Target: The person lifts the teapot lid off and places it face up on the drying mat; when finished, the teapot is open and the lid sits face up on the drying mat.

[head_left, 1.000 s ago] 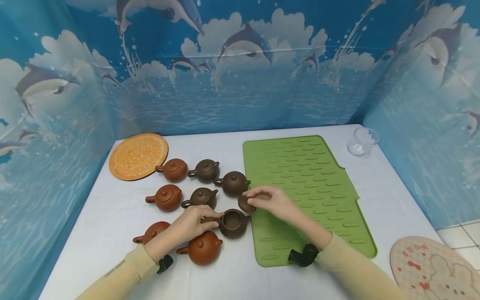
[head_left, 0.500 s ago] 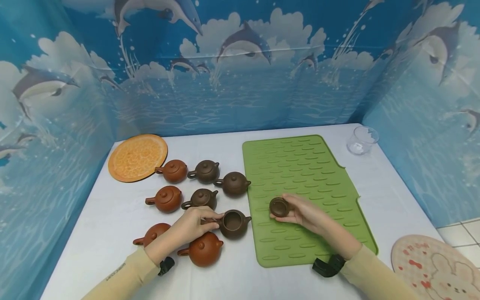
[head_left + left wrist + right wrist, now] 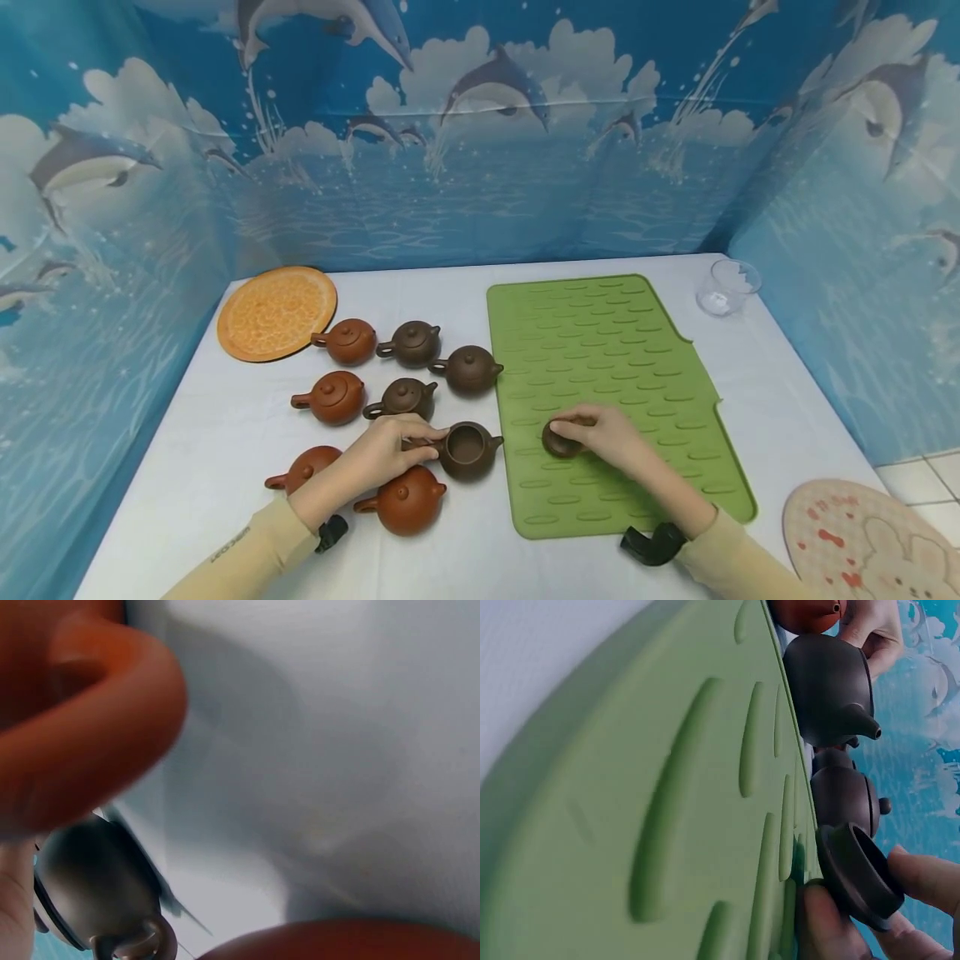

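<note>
A dark brown teapot (image 3: pixel 468 475) stands lidless on the white table, its round mouth uncovered and its spout pointing right. My left hand (image 3: pixel 392 448) pinches its handle, which the fingers partly hide. Over the green mat (image 3: pixel 600 333), my right hand (image 3: pixel 606 435) holds the small dark lid (image 3: pixel 558 442) between thumb and fingers. The right wrist view has that lid (image 3: pixel 861 874) tilted close to the mat, its hollow side showing; I cannot tell whether it touches. A reddish-brown teapot (image 3: pixel 411 502) sits just in front of my left hand, and its handle (image 3: pixel 150 697) looms in the left wrist view.
Several lidded teapots, reddish (image 3: pixel 330 397) and dark (image 3: pixel 469 369), stand left of the mat. An orange round mat (image 3: pixel 276 314) lies at the back left. A clear glass (image 3: pixel 723 292) is at the back right, and a rabbit-patterned mat (image 3: pixel 862 533) at the front right.
My right hand has carried the lid right from beside the teapot to over the green mat, tipping it hollow-side up and then turning it over and lower. My left hand stays on the handle.
</note>
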Demonstrator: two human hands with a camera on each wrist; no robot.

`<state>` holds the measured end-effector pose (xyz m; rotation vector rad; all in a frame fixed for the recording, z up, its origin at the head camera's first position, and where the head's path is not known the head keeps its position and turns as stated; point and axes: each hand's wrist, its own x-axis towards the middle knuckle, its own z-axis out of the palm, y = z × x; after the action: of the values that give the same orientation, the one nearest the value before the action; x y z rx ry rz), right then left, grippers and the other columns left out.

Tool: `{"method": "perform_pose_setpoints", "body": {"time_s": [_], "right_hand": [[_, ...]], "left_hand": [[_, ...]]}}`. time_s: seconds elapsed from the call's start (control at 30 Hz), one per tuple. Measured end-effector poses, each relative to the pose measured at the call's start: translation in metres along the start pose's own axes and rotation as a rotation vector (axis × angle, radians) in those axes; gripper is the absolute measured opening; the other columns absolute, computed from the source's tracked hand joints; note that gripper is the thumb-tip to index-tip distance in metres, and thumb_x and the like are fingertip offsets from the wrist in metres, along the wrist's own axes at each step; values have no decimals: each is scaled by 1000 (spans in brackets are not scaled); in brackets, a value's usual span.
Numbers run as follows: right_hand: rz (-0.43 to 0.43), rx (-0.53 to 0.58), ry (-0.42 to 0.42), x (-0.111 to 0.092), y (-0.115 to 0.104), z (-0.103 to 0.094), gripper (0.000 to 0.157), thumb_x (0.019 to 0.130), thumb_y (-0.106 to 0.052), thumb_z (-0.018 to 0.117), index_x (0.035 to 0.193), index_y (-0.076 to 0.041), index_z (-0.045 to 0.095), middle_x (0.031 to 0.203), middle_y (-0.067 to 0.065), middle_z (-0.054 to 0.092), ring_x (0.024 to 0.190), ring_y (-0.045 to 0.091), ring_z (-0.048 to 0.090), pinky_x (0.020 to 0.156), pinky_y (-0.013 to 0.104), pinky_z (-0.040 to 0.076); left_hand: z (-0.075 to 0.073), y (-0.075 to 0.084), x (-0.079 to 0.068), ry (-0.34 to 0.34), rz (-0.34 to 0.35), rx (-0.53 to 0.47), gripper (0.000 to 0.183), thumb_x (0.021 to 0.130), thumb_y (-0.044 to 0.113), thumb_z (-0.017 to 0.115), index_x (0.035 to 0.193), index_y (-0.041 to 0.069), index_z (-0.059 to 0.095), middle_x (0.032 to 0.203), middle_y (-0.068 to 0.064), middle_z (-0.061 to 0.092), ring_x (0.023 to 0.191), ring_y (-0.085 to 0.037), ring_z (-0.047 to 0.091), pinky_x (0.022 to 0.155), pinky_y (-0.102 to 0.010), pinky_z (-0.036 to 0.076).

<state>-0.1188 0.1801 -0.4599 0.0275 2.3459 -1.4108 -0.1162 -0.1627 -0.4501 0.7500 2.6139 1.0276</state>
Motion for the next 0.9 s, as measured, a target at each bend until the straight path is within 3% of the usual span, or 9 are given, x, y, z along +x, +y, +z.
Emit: {"method": "perform_pose_setpoints", "body": {"time_s": [0.2, 0.5, 0.7, 0.9], "right_hand": [[-22, -52, -5, -2, 3, 1, 33, 87, -30, 75, 109, -6, 75, 102, 10, 75, 82, 12, 64, 66, 30, 53], [-56, -87, -27, -3, 8, 3, 37, 89, -26, 73, 118, -2, 70, 102, 10, 74, 84, 12, 65, 68, 28, 53], [-82, -110, -39, -2, 6, 4, 37, 92, -27, 71, 118, -1, 69, 101, 9, 74, 84, 12, 65, 65, 27, 54], [-129, -200, -32, -1, -3, -2, 40, 98, -32, 61, 123, -2, 66, 111, 15, 72, 94, 23, 68, 72, 34, 57]], "left_hand": [[1, -1, 0, 4, -2, 1, 29, 87, 18, 75, 116, 17, 75, 106, 5, 72, 95, -7, 65, 80, -22, 55], [0, 0, 1, 10, 25, 8, 28, 88, 18, 75, 116, 16, 75, 106, 3, 72, 94, -8, 65, 79, -23, 55], [-4, 3, 2, -6, -1, 39, 29, 89, 19, 73, 118, 17, 73, 112, 1, 70, 94, -9, 65, 79, -23, 55], [-21, 17, 3, -11, 15, 53, 32, 92, 19, 71, 124, 15, 69, 112, -2, 68, 94, -8, 65, 80, -23, 56]]}}
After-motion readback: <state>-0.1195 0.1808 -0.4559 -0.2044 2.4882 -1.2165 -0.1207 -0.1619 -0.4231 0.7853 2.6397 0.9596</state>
